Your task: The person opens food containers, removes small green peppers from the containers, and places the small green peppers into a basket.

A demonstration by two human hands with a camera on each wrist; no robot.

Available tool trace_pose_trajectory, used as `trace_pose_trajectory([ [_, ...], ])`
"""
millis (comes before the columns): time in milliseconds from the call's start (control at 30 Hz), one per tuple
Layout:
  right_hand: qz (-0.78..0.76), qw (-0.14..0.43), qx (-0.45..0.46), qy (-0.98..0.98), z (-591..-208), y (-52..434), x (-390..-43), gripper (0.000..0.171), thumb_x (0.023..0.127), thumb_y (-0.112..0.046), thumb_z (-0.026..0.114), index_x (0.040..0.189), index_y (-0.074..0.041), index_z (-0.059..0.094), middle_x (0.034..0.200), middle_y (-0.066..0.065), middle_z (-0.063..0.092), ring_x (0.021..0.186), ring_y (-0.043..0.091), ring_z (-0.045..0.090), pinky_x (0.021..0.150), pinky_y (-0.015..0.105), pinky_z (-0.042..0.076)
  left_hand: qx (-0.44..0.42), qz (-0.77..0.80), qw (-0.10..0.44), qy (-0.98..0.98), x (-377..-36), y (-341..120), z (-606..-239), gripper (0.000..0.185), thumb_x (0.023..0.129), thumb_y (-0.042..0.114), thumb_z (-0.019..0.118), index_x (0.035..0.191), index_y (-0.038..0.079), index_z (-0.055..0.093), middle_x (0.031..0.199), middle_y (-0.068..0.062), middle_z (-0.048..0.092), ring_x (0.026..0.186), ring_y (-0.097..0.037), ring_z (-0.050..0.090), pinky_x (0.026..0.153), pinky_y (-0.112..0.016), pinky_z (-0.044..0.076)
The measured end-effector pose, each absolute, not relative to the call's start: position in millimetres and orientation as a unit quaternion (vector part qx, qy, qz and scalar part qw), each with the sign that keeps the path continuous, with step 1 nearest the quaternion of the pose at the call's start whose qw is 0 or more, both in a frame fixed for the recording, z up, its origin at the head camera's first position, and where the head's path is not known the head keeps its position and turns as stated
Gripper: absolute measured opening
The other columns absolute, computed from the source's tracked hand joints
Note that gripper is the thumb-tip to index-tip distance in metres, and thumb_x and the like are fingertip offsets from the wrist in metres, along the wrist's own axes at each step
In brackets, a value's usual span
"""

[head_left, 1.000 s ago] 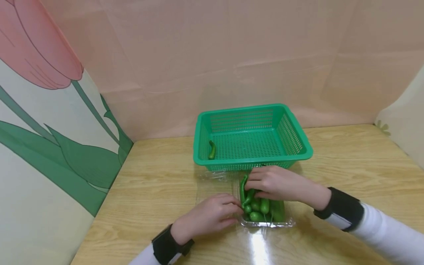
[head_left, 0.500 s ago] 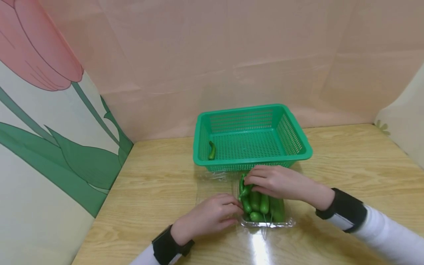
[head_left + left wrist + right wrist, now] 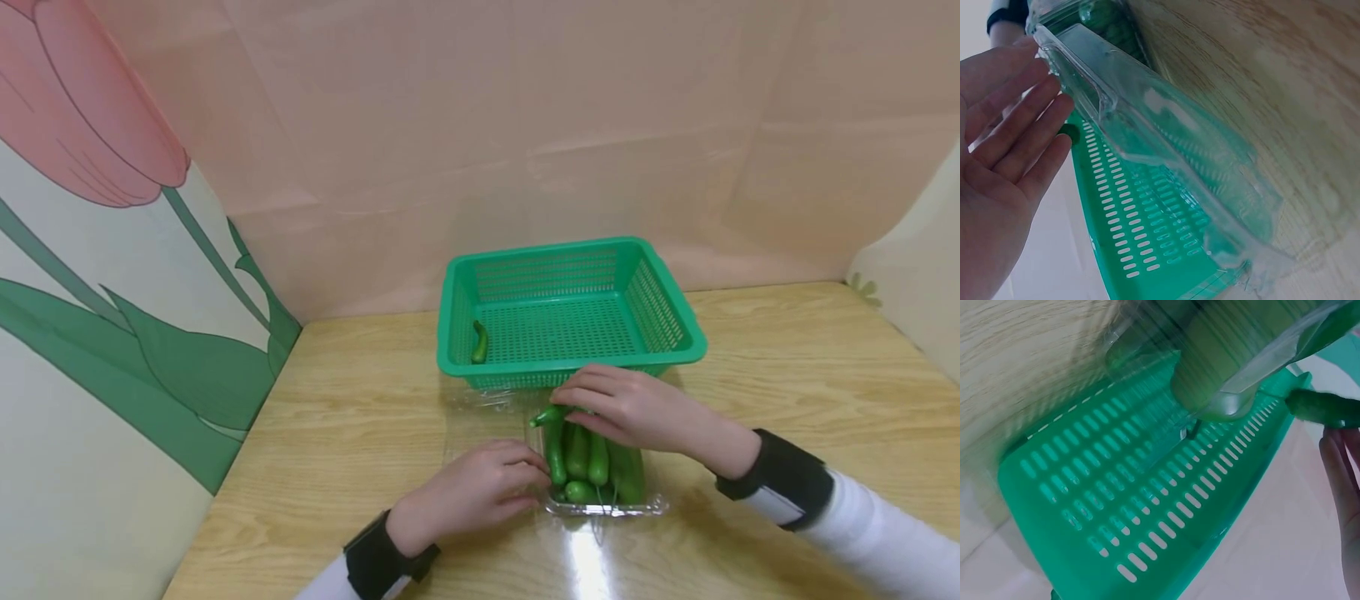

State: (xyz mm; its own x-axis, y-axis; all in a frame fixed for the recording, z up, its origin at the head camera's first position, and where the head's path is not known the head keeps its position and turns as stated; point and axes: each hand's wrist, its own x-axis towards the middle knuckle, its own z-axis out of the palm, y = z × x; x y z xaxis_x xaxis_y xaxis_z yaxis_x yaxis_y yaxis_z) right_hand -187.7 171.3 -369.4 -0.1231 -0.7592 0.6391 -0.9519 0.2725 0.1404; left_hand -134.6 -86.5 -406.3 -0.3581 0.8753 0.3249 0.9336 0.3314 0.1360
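Between the thumb and fingers of my right hand (image 3: 622, 404) is a green chili pepper (image 3: 546, 415), held over the far left part of a clear plastic container (image 3: 600, 507). The same pepper (image 3: 1322, 407) shows against the fingers in the right wrist view. Thick green vegetables, like small cucumbers (image 3: 576, 454), lie lengthwise in the container, their far ends hidden by the right hand. My left hand (image 3: 480, 487) stays at the container's left side with its fingers extended; in the left wrist view, the fingers lie near the clear lid's edge (image 3: 1116, 109) and hold nothing.
Directly behind the container stands a green slotted basket (image 3: 573, 368), with one curved green chili pepper (image 3: 480, 342) at its left. The container's clear lid (image 3: 480, 425) lies opened to the left on the wooden table (image 3: 360, 417). A pink backdrop (image 3: 525, 167) rises behind.
My right hand has lifted the chili pepper off the others and turned it, so its tip points left and more vegetables show beneath. The left hand has hardly moved.
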Motion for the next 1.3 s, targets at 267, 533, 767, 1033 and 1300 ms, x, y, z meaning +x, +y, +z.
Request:
trace_pose_trajectory([
  [267,0.242,0.316,0.557,-0.729,-361,167,-189,0.026,0.095,-0.026,0.055,0.108,-0.007,0.066,0.097,-0.001,0.065,0.082,0.011,0.061,0.066,0.017,0.053,-0.56,-0.154,0.101,-0.808,-135,-86,-407,0.023,0.085,0.022,0.07,0.107,0.014,0.068,0.112,0.004,0.065,0.109,-0.005,0.058,0.103,-0.012,0.039],
  [533,0.284,0.269,0.524,-0.756,-350,161,-192,0.023,0.091,-0.021,0.063,0.108,-0.004,0.063,0.096,0.003,0.066,0.081,0.012,0.067,0.068,0.015,0.057,-0.564,-0.149,0.114,-0.804,-134,-86,-408,0.023,0.084,0.022,0.071,0.106,0.014,0.069,0.11,0.005,0.065,0.108,-0.005,0.058,0.103,-0.012,0.039],
  [767,0.31,0.236,0.483,-0.784,-338,154,-199,0.028,0.083,-0.007,0.07,0.109,-0.005,0.061,0.099,0.003,0.067,0.088,0.012,0.067,0.07,0.011,0.055,-0.562,-0.152,0.109,-0.806,-134,-86,-408,0.023,0.085,0.023,0.071,0.106,0.014,0.068,0.11,0.006,0.065,0.107,-0.005,0.058,0.102,-0.012,0.04],
  [1033,0.311,0.223,0.439,-0.813,-323,143,-215,0.023,0.087,-0.013,0.068,0.109,-0.009,0.062,0.096,0.001,0.069,0.085,0.01,0.067,0.064,0.02,0.059,-0.564,-0.154,0.114,-0.804,-134,-87,-409,0.021,0.085,0.021,0.071,0.105,0.014,0.068,0.109,0.005,0.065,0.106,-0.006,0.059,0.102,-0.012,0.041],
  [1300,0.328,0.211,0.368,-0.844,-306,127,-230,0.022,0.092,-0.02,0.063,0.11,-0.008,0.062,0.093,0.003,0.07,0.084,0.013,0.067,0.063,0.025,0.059,-0.563,-0.156,0.103,-0.805,-134,-87,-409,0.021,0.085,0.021,0.07,0.105,0.014,0.068,0.11,0.005,0.064,0.107,-0.005,0.058,0.101,-0.011,0.04],
])
